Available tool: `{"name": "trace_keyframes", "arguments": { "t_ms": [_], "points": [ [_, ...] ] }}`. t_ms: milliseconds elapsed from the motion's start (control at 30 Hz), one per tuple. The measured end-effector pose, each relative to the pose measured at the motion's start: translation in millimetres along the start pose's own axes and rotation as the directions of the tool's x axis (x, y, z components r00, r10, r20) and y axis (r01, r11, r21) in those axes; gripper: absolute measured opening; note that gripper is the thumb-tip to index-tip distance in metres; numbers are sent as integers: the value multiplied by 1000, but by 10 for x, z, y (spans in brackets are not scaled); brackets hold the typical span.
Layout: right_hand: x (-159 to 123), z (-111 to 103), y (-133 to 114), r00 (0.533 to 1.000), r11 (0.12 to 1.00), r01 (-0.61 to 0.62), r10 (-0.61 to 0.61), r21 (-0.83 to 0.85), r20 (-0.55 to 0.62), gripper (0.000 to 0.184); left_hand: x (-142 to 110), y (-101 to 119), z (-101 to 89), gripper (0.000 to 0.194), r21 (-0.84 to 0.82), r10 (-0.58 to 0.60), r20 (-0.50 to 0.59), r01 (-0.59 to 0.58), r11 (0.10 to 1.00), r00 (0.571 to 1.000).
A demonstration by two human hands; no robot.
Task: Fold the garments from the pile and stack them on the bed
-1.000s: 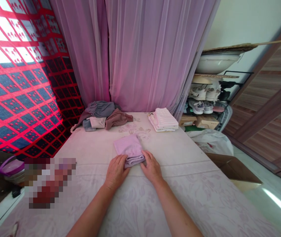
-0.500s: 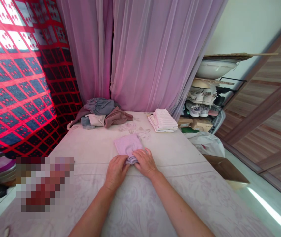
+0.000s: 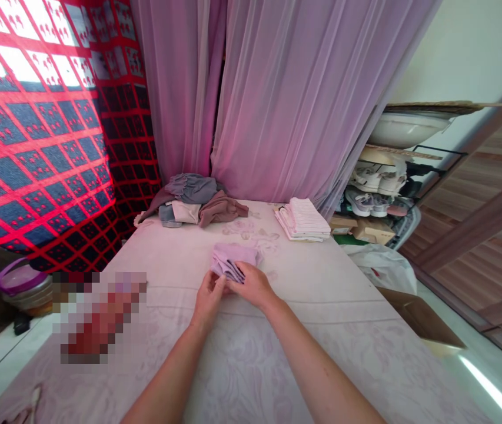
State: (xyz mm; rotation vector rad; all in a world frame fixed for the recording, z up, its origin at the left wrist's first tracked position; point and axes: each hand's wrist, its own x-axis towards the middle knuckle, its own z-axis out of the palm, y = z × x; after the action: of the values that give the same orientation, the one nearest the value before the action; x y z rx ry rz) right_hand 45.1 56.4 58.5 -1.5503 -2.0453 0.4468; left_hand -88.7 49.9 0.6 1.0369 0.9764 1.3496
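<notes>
A small folded lilac garment [image 3: 237, 254] lies in the middle of the patterned bedsheet [image 3: 251, 365], its near edge lifted so that several stacked layers show. My right hand [image 3: 253, 284] grips those layers from the right, thumb beneath. On the left, my left hand [image 3: 209, 292] pinches the near left corner of the same cloth, its fingertips close to the right thumb. Which kind of garment it is cannot be made out.
Crumpled grey and brown clothes [image 3: 198, 200] lie at the far left of the bed. A stack of folded pale clothes [image 3: 303, 221] sits at the far right. Purple curtains [image 3: 286, 106] hang behind. Beyond the right edge stand a shoe rack [image 3: 376, 188] and a cardboard box [image 3: 422, 321].
The garment's near edge has been raised and bent up, showing its layers. My right hand now has its thumb under them. The whole view has shifted slightly, with the scene moving right.
</notes>
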Motion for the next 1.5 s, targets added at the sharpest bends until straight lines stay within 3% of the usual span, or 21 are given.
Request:
{"name": "trace_keyframes", "arguments": {
  "t_ms": [167,433,533,633,733,800,900,1033,1133,1233,1333,1400,1500],
  "points": [
    [-17,18,66,1000,987,17,-18,157,6,25,-4,8,19,51,-47,-22,-29,21,999,999],
    [41,-70,23,1000,999,9,-10,52,24,20,-9,36,47,48,-125,-38,-49,32,992,998],
    [100,-131,85,998,995,-18,24,103,-51,25,6,64,23,46,-145,-54,-95,40,989,994],
    [206,-285,214,971,963,-47,106,265,-214,30,35,136,-33,44,-155,-89,-175,61,986,981],
    [331,-571,364,902,873,-65,259,484,-345,32,88,255,-134,41,-155,-117,-257,78,985,959],
    [399,-824,468,841,761,-95,407,642,-357,30,138,343,-231,38,-179,-132,-305,80,981,943],
    [434,-1214,660,748,530,-178,620,829,-236,22,215,456,-403,32,-263,-205,-322,120,957,924],
    [265,-1472,1055,719,331,-273,694,903,-37,11,251,490,-567,30,-311,-341,-158,281,908,927],
    [-22,-1347,1418,638,274,-450,764,850,91,10,221,404,-587,36,-203,-366,-119,338,919,923],
    [-326,-1075,1747,510,270,-547,858,793,59,12,202,297,-566,50,-37,-319,-133,317,948,938],
    [-522,-844,1975,499,342,-511,865,789,-52,24,222,247,-546,56,215,-209,-159,241,947,965],
    [-576,-749,2062,508,444,-475,843,760,-174,36,230,252,-514,54,465,-59,-162,129,876,985],
    [-589,-672,2112,507,571,-493,802,657,-317,50,166,277,-382,43,791,198,40,-152,593,979]
  ]
}}
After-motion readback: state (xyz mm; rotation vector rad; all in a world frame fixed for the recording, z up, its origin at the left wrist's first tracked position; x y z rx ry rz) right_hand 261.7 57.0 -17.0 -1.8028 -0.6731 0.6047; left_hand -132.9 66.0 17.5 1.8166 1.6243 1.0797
